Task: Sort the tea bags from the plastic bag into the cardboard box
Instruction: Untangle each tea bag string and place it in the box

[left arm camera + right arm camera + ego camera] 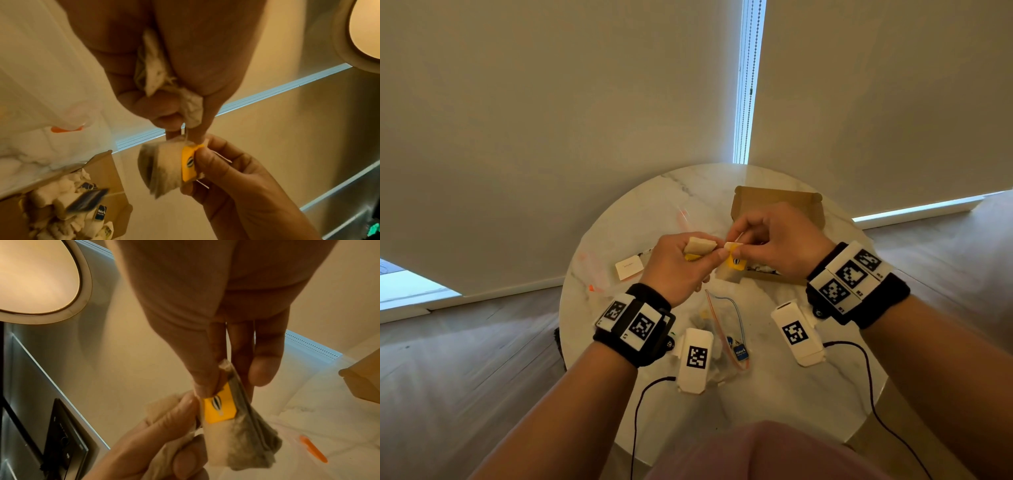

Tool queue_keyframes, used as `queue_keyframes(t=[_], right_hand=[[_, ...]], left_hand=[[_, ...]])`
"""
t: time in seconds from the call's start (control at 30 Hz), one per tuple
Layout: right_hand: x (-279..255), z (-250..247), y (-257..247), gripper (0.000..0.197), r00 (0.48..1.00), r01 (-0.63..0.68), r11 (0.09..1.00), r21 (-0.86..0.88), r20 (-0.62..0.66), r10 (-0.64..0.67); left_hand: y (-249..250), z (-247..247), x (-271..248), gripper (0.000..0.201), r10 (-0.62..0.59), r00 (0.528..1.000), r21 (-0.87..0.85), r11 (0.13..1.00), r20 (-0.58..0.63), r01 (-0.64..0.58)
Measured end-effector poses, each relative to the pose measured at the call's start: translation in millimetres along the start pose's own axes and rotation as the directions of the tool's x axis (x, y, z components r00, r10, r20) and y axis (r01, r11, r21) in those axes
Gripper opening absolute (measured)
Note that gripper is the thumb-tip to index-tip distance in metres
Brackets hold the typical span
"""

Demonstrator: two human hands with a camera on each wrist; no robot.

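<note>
Item, step in hand: separating tea bags held above the middle of the counter (pixel 784 394) before one goes into the cardboard box (pixel 779 202).

- Left hand (pixel 681 270): centre of the head view, fingers curled round a small bundle of tea bags (pixel 153 71), thumb on top.
- Right hand (pixel 774 240): just right of it, thumb and forefinger pinching one tea bag (pixel 236 439) at its top edge, where the yellow tag (pixel 219 408) sits. The other fingers hang loosely curled.
- String: a short thread runs between the bundle and the pinched bag in the left wrist view; the two appear tangled.

Advice, as judgement: draw the hands apart slowly and level, so the thread slips free and does not tear the thin paper. Grip by the tag and seam, not the filled belly. Hold the bundle firmly, or a second bag may follow.

- Cardboard box: upper right of the counter, lid flap raised, already holding a heap of tea bags (pixel 68 194), some with blue tags.
- Plastic bag (pixel 722 329): lower centre, between the forearms, clear, zip edge open, a few bags inside.

Surroundings: round counter of white marble pattern; a second clear bag (pixel 599 270) with orange trim at left; a small white card (pixel 629 269) beside it. Pale roller blinds (pixel 551 120), wooden floor (pixel 465 359).
</note>
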State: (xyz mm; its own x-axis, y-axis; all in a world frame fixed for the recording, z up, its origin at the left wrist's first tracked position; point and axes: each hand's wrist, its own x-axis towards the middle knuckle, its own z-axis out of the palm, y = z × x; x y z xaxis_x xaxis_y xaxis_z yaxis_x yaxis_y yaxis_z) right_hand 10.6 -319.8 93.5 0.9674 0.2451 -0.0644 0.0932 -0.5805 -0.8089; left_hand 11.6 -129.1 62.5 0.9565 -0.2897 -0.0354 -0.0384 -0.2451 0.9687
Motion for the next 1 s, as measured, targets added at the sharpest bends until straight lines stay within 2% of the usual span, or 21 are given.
queue_keyframes(t=[0.13,0.3,0.37,0.47,0.57,0.67,0.73,0.83,1.0], right_hand=[[1,1,1,0.013,1.0,0.005,1.0,-0.023,0.007,-0.005],[1,2,9,0.012,1.0,0.017,0.998,0.057,-0.006,-0.017],[1,-1,15,0.012,1.0,-0.008,0.995,0.094,-0.019,0.01],[1,-17,30,0.009,0.997,-0.063,0.986,0.155,-0.043,0.07],[10,-45,56,0.008,0.986,-0.108,0.985,0.131,-0.111,0.123],[28,-68,102,0.009,0.963,-0.188,0.982,-0.019,-0.201,0.18],[40,-72,135,0.011,0.947,-0.281,0.945,-0.169,-0.21,0.244],[53,-60,171,0.006,0.923,-0.386,0.862,-0.329,-0.142,0.358],[69,-29,202,0.01,0.893,-0.379,0.789,-0.483,0.033,0.449]], left_hand=[[0,0,2,0.007,-0.05,0.999,-0.068,0.997,-0.012,0.049],[-3,0,3,0.014,-0.112,0.994,-0.157,0.982,-0.007,0.109],[-6,0,4,0.018,-0.129,0.991,-0.168,0.978,-0.031,0.123],[-8,-1,7,0.013,-0.142,0.986,-0.166,0.978,-0.083,0.126],[-9,-2,10,0.008,-0.138,0.983,-0.174,0.978,-0.124,0.115],[-9,-2,12,0.007,-0.134,0.981,-0.172,0.979,-0.137,0.11],[-10,-2,13,0.009,-0.136,0.981,-0.158,0.981,-0.137,0.113],[-14,-1,15,0.01,-0.149,0.979,-0.135,0.982,-0.138,0.13],[-16,-3,17,0.005,-0.151,0.979,-0.108,0.985,-0.138,0.136]])
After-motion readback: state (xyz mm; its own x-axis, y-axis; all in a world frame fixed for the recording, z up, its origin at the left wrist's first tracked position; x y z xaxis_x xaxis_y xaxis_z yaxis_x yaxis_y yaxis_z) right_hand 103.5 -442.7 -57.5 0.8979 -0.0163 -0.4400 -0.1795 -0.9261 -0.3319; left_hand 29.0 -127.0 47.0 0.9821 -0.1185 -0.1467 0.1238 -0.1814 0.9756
